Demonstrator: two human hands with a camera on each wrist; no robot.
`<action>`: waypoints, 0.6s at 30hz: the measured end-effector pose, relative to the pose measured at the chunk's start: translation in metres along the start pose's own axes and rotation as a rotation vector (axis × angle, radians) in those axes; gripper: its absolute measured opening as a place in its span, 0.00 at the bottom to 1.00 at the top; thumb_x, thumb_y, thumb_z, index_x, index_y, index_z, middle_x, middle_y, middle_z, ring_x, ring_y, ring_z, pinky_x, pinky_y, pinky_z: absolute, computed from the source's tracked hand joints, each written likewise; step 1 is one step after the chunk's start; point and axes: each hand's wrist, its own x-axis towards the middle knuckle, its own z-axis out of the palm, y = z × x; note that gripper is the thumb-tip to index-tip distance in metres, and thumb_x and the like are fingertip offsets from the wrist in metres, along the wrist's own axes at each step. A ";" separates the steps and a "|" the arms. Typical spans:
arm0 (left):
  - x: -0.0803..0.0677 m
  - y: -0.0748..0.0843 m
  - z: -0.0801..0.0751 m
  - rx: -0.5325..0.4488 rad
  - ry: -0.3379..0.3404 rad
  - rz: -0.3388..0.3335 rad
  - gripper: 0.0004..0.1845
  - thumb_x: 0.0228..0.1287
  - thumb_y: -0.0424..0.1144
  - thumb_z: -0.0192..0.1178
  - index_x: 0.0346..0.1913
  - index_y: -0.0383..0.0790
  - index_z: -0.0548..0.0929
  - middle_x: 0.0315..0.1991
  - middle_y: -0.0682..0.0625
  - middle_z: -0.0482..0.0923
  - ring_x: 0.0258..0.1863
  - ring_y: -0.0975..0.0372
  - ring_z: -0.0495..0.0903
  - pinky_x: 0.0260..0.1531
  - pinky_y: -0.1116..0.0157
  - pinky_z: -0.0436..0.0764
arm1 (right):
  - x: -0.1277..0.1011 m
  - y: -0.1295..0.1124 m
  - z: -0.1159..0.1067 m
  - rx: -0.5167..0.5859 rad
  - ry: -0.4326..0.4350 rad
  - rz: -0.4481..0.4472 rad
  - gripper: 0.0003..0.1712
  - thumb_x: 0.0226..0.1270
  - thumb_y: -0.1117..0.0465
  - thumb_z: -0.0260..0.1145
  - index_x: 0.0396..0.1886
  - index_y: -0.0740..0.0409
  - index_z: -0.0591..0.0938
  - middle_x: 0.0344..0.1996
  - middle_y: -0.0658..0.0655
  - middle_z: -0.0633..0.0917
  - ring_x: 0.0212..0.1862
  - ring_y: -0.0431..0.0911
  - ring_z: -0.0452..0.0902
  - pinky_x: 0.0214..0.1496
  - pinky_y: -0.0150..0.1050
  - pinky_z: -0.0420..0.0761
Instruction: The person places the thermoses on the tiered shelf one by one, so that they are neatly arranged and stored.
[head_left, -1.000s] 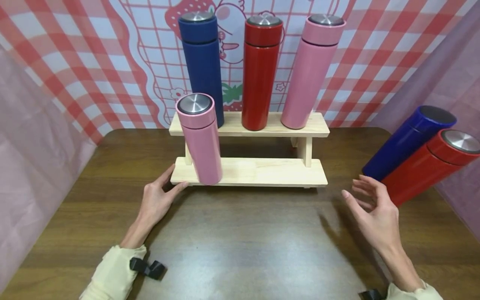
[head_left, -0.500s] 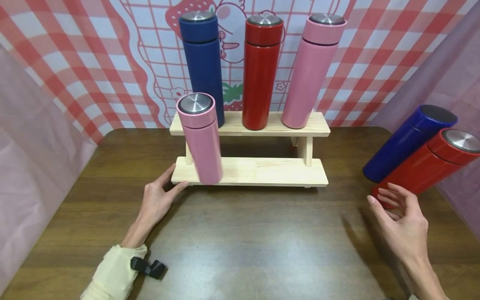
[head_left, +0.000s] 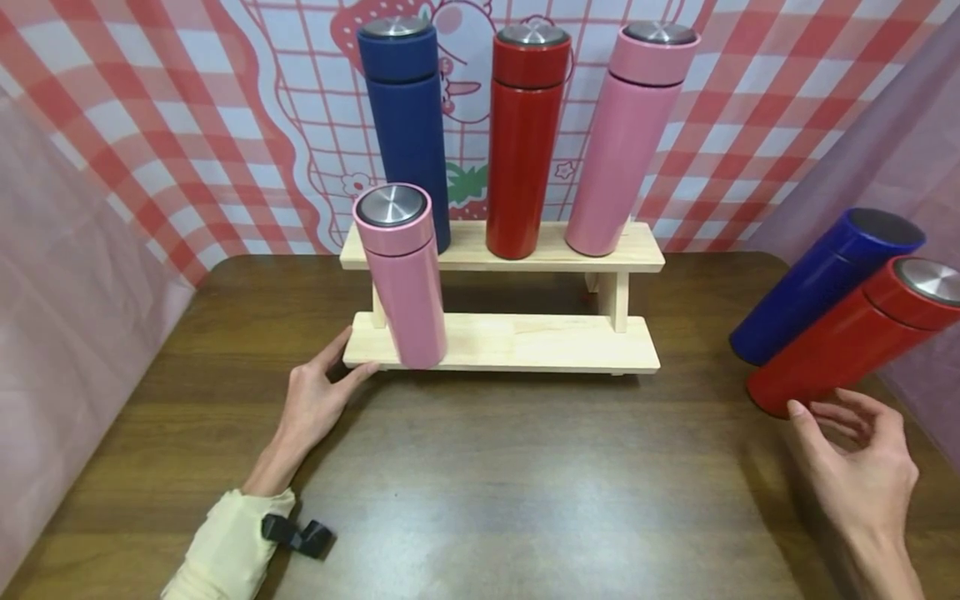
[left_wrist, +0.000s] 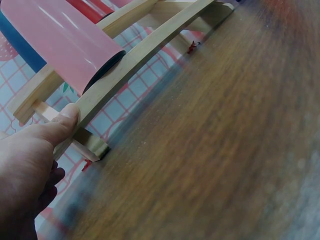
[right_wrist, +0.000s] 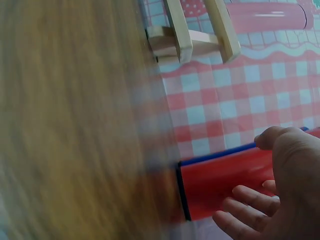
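Note:
A two-tier wooden stand stands at the middle of the table. My left hand holds the left end of its lower shelf, with the thumb on the front edge in the left wrist view. Beside the thumb, a pink thermos stands upright on that shelf. On the upper shelf are a dark blue thermos, a red thermos and another pink thermos. My right hand, fingers loosely bent and holding nothing, is just in front of a second red thermos at the table's right side.
A bright blue thermos stands behind the right-hand red one, close to the pink cloth on the right. A red-and-white checked backdrop hangs behind the wooden table.
My right hand has moved right and toward me, from left of the right-hand red thermos to in front of it. My left hand has stayed on the stand, and the thermoses keep their places.

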 end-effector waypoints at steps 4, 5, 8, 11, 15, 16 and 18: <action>0.000 0.001 0.000 -0.003 0.002 0.007 0.36 0.64 0.41 0.75 0.72 0.32 0.75 0.63 0.34 0.77 0.64 0.44 0.76 0.62 0.43 0.74 | 0.005 0.005 -0.006 -0.036 0.015 0.020 0.27 0.64 0.62 0.76 0.58 0.37 0.76 0.33 0.24 0.80 0.37 0.18 0.76 0.36 0.12 0.72; 0.000 0.001 0.000 -0.003 0.003 0.008 0.36 0.63 0.40 0.76 0.72 0.32 0.75 0.62 0.34 0.77 0.64 0.44 0.76 0.62 0.43 0.74 | 0.006 0.005 -0.006 -0.037 0.016 0.027 0.28 0.64 0.62 0.76 0.58 0.37 0.76 0.33 0.24 0.80 0.37 0.19 0.76 0.36 0.12 0.72; 0.000 0.001 0.000 -0.002 0.003 0.009 0.36 0.63 0.40 0.76 0.72 0.32 0.75 0.63 0.34 0.77 0.64 0.44 0.76 0.62 0.43 0.74 | 0.010 0.007 -0.007 -0.030 0.021 0.051 0.29 0.63 0.63 0.76 0.59 0.38 0.76 0.35 0.25 0.80 0.37 0.20 0.77 0.37 0.12 0.72; 0.000 0.001 -0.001 -0.002 0.002 0.009 0.36 0.64 0.41 0.76 0.72 0.32 0.75 0.63 0.34 0.77 0.64 0.44 0.76 0.62 0.43 0.74 | 0.014 0.009 -0.007 -0.029 0.017 0.078 0.30 0.63 0.62 0.76 0.60 0.39 0.75 0.37 0.28 0.79 0.38 0.21 0.76 0.38 0.12 0.72; 0.000 0.001 -0.001 -0.004 0.001 0.008 0.37 0.64 0.41 0.75 0.72 0.32 0.75 0.63 0.35 0.77 0.65 0.44 0.76 0.62 0.43 0.74 | 0.021 0.009 -0.008 -0.031 0.005 0.124 0.32 0.63 0.61 0.76 0.64 0.41 0.75 0.39 0.30 0.78 0.41 0.23 0.76 0.39 0.12 0.72; 0.000 0.001 -0.001 -0.003 0.001 0.008 0.37 0.64 0.41 0.75 0.72 0.32 0.75 0.63 0.35 0.77 0.65 0.44 0.76 0.62 0.43 0.74 | 0.023 0.009 -0.008 -0.032 -0.002 0.136 0.33 0.63 0.60 0.76 0.65 0.41 0.74 0.40 0.30 0.78 0.42 0.23 0.76 0.39 0.13 0.72; 0.000 0.002 0.000 -0.002 0.001 0.009 0.37 0.64 0.41 0.75 0.72 0.32 0.75 0.63 0.35 0.77 0.65 0.44 0.76 0.62 0.43 0.74 | 0.028 0.009 -0.009 -0.038 -0.008 0.157 0.36 0.62 0.60 0.77 0.68 0.42 0.73 0.43 0.32 0.79 0.44 0.24 0.76 0.39 0.13 0.72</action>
